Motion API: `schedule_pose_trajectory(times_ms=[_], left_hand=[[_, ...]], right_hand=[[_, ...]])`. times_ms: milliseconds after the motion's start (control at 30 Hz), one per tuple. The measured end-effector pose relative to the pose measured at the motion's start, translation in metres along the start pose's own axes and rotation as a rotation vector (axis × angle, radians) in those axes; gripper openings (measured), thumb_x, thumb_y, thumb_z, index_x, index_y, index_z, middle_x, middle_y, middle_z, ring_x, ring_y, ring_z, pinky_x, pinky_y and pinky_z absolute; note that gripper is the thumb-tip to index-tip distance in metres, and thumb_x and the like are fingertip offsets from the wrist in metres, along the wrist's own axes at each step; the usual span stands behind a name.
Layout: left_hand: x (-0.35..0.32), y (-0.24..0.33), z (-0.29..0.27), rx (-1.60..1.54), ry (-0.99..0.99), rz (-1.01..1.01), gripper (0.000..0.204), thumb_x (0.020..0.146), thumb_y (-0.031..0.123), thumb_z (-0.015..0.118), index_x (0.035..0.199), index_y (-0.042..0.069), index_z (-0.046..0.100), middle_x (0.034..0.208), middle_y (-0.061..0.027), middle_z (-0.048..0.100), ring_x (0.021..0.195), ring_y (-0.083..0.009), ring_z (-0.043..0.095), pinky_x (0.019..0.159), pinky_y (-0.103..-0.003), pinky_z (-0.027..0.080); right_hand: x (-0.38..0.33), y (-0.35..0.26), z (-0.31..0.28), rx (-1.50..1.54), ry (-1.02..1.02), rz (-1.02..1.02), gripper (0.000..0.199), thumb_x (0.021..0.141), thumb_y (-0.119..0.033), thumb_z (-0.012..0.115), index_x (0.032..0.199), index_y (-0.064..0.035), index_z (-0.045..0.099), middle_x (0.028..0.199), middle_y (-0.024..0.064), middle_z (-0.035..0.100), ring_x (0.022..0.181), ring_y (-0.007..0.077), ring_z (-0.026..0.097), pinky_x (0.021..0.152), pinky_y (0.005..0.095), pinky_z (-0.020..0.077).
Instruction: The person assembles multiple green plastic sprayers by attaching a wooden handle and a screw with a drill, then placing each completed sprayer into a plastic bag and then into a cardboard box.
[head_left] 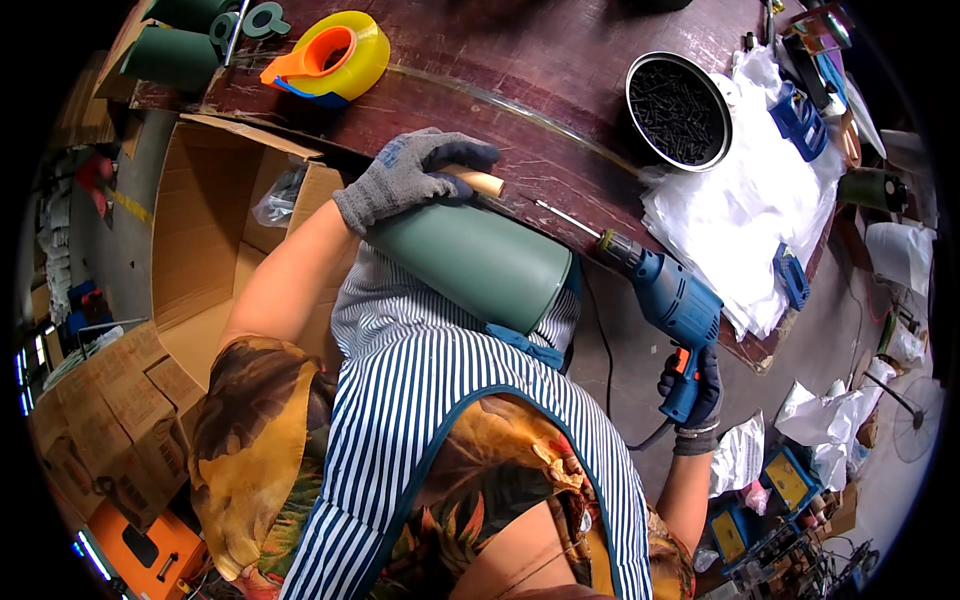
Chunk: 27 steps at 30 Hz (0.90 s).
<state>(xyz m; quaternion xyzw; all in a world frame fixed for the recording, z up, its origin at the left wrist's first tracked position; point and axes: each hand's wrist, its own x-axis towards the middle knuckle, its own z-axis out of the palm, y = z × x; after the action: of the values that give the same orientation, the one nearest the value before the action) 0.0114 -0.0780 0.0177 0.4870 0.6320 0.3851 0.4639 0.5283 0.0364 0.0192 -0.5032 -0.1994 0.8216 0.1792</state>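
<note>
My left hand, in a grey work glove with dark fingertips, is closed around a short pale wooden piece, whose end sticks out between thumb and fingers. That hand rests on the far side of a green cylinder, which lies on its side against my striped apron at the table edge. My right hand, also gloved, grips the handle of a blue electric drill. The drill's long thin bit points left toward the wooden piece, with a gap between them.
An orange-yellow tape dispenser and green cylinders are at the table's far left. A round tin of dark screws stands on white plastic sheeting at right. An open cardboard box sits left; the drill's cord hangs down.
</note>
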Motion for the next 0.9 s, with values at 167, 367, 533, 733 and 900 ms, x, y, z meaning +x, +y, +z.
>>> schedule_pose_trajectory(times_ms=[167,367,533,733,900], left_hand=[[0.001,-0.001,-0.002,0.16,0.007,0.01,0.054,0.077,0.01,0.075,0.13,0.007,0.066,0.122,-0.0098,0.07,0.115,-0.0228,0.065,0.105,-0.038,0.049],[0.001,0.001,-0.003,0.069,0.009,-0.072,0.051,0.076,0.011,0.075,0.127,0.012,0.068,0.123,-0.0105,0.068,0.118,-0.0256,0.063,0.108,-0.04,0.048],[0.006,0.011,0.002,0.103,-0.007,-0.097,0.051,0.077,0.011,0.076,0.127,0.012,0.068,0.123,-0.0099,0.068,0.115,-0.0255,0.064,0.107,-0.04,0.048],[0.004,-0.004,-0.004,-0.023,0.032,-0.039,0.057,0.077,0.015,0.081,0.132,0.007,0.066,0.123,-0.0094,0.067,0.116,-0.0231,0.062,0.104,-0.038,0.048],[0.011,0.001,-0.012,0.229,-0.051,-0.023,0.06,0.075,0.025,0.081,0.13,0.007,0.067,0.12,-0.0089,0.07,0.116,-0.025,0.059,0.106,-0.039,0.045]], right_hand=[[0.005,-0.006,0.004,-0.041,-0.004,0.015,0.053,0.102,-0.046,0.053,0.127,0.0014,0.055,0.093,0.0131,0.065,0.07,0.0224,0.065,0.059,0.0337,0.0546],[0.013,-0.012,0.023,-0.081,0.004,0.034,0.051,0.102,-0.045,0.054,0.125,0.0008,0.056,0.091,0.0135,0.065,0.069,0.0223,0.064,0.058,0.0336,0.054],[0.027,-0.018,0.058,-0.122,0.03,0.033,0.048,0.103,-0.044,0.054,0.121,0.0008,0.057,0.089,0.0132,0.065,0.065,0.0216,0.063,0.056,0.0325,0.0531],[0.04,-0.039,0.066,-0.263,-0.111,0.149,0.063,0.1,-0.054,0.054,0.124,0.0039,0.057,0.093,0.0174,0.067,0.073,0.0256,0.067,0.061,0.0344,0.0572],[0.052,-0.038,0.075,-0.036,-0.199,0.343,0.081,0.095,-0.061,0.057,0.141,0.0046,0.047,0.116,0.0279,0.068,0.1,0.0389,0.07,0.071,0.0443,0.0622]])
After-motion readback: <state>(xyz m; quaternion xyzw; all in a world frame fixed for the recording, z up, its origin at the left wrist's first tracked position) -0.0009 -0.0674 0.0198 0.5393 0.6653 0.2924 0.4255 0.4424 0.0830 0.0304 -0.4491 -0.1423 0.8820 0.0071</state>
